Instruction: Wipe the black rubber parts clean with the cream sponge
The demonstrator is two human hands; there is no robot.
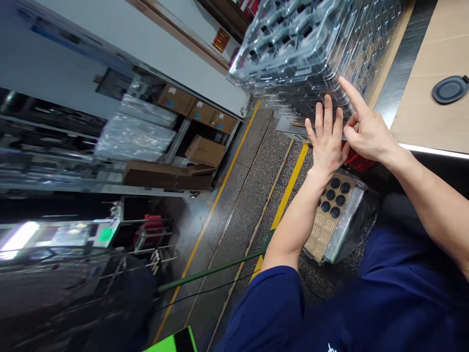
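Note:
My left hand is open, fingers spread and stretched up before the near side of a tall stack of clear plastic trays. Whether its fingertips touch the trays I cannot tell. My right hand is just to the right, its index finger stretched out to the stack's near corner and its other fingers bent in. Nothing shows in its grasp. Small dark parts sit in the pockets of the top tray. On the cardboard-covered table to the right lies a black oval piece.
Below my hands a box lined with a plastic bag holds several round black parts. A red bin is partly hidden behind my right hand. A green pole crosses the yellow-lined floor. Shelves with cardboard boxes stand to the left.

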